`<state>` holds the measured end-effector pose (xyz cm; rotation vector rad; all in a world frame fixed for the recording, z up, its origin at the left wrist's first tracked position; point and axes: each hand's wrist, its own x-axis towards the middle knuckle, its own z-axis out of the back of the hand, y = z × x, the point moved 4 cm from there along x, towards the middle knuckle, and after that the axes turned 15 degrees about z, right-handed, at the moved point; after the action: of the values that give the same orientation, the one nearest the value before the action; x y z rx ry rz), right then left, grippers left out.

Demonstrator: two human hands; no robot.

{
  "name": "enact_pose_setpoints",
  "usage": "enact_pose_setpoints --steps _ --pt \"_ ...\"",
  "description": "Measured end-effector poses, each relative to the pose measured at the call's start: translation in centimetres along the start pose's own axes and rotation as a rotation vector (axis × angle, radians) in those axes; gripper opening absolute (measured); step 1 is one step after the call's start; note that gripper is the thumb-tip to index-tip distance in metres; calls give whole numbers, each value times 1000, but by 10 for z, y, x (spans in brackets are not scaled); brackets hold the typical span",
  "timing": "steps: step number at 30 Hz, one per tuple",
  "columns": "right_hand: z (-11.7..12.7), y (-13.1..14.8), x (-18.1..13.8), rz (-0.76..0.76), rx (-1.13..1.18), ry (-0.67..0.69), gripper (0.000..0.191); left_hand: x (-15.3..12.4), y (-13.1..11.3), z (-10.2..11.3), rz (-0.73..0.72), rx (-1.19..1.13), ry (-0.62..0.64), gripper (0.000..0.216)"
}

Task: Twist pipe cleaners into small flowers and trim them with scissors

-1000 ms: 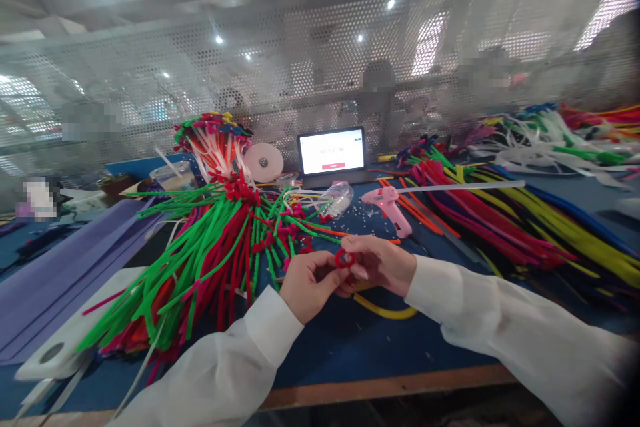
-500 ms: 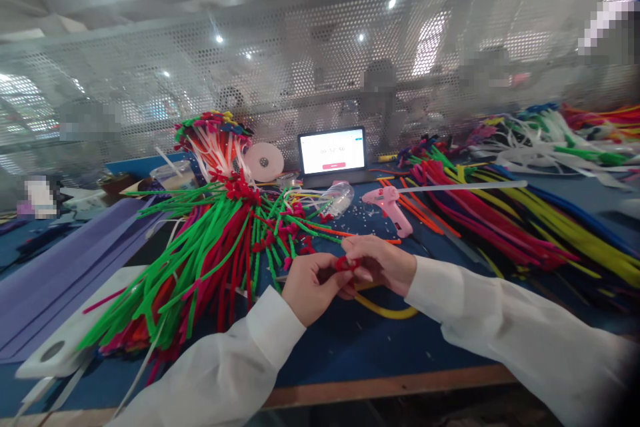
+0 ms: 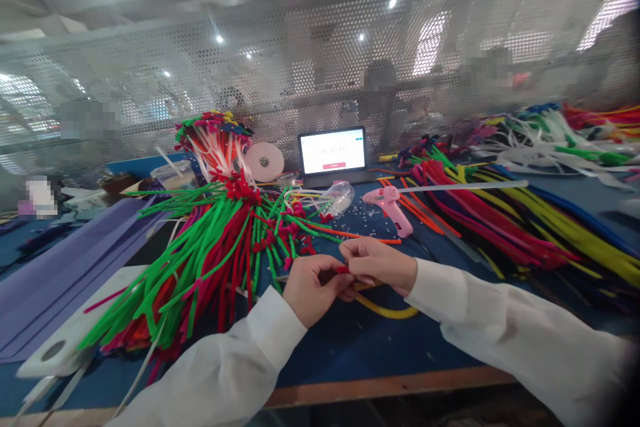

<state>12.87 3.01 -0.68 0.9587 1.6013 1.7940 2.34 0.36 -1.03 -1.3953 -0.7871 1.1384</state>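
Both hands meet over the near middle of the blue table. My left hand (image 3: 316,287) is closed, thumb and fingers pinching a small red pipe cleaner (image 3: 343,270). Against it, my right hand (image 3: 377,262) is closed too, its fingertips on the same red piece. Most of the piece is hidden by my fingers. Just below and behind my right hand lies a curved yellow pipe cleaner (image 3: 387,312). Left of my hands spreads a large heap of green pipe cleaners (image 3: 193,267) mixed with red ones.
A pink glue gun (image 3: 389,205) with a long glue stick lies beyond my right hand. Behind stands a tablet (image 3: 333,152) showing a timer. Bundles of colored pipe cleaners (image 3: 493,213) lie at right. Purple sheets (image 3: 75,267) and a white power strip (image 3: 83,330) are at left.
The red piece showed as a small loop between my fingers; now only a bit of it is visible. My right hand's fingers have curled closer over it.
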Motion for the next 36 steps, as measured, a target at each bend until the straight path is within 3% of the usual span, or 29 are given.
enact_pose_setpoints --steps 4,7,10,13,21,31,34,36 --pt "4 6 0 68 -54 27 8 1 0 2 23 -54 39 19" --pt "12 16 -1 222 -81 20 7 2 -1 5 33 -113 48 21" --pt "19 30 -4 459 -304 5 14 2 -1 9 44 -163 40 23" --pt "21 37 -7 590 -509 45 20 1 -3 10 38 -191 38 23" --pt "24 33 -9 671 -715 -3 13 -1 -6 8 73 -233 73 25" --pt "20 35 -12 739 -764 -32 9 1 -3 8 54 -231 98 23" --pt "22 34 -11 709 -739 -35 10 0 -6 12 16 -99 62 23" --pt "23 32 -10 679 -724 -32 11 -4 -14 18 -123 138 -50 24"
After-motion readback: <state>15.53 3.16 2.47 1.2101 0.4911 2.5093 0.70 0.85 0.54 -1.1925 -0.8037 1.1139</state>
